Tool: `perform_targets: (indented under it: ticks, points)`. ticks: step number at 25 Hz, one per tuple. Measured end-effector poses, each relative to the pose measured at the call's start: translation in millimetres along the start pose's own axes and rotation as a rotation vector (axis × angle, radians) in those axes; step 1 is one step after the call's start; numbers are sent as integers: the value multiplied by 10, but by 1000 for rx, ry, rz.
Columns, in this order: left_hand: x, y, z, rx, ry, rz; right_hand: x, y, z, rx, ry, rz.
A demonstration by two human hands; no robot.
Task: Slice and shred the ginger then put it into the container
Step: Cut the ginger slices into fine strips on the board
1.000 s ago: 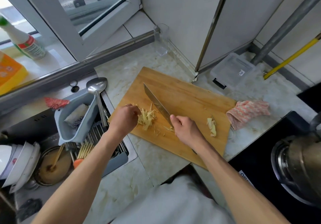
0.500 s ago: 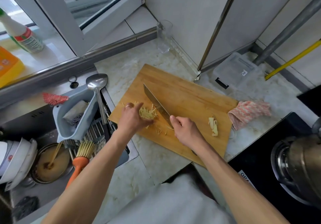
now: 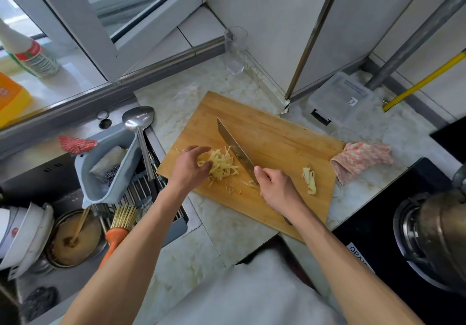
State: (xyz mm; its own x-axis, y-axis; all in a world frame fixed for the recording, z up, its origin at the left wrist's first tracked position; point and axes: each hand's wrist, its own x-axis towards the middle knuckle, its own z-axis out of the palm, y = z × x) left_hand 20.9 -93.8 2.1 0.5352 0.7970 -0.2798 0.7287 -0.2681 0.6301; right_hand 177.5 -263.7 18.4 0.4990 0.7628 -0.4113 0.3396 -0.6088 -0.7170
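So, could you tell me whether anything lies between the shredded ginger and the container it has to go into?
The knife stands on the board right beside the shredded ginger, on the side toward the container. Beyond it only bare cutting board and counter show.

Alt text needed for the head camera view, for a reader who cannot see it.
On a wooden cutting board, the person's right hand grips a knife beside a pile of shredded ginger that the left hand gathers. A clear plastic container waits beyond the board.
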Motion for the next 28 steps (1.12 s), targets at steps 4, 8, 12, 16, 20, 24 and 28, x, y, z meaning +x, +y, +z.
perform_targets:
  ticks: [4,8,12,16,20,24,28]
  points:
    - [23,44,106,60,-105,-182,-12,51,35,8,12,23]
    - [32,267,309,109,-106,-21,-16,26,69,9,-19,16]
    - [21,153,223,-304,-76,-43,12,73,-24,35,14,29]
    - [-30,6,154,43,47,-4,27,148,-104,41,31,55]
    - [-30,75,172,-134,-35,-38,6,138,-67,32,13,58]
    - [-71,118,161,-297,56,-19,-13,147,-82,46,13,52]
    - [-131,68,126,-147,154,1,-34,196,-157,75,35,63]
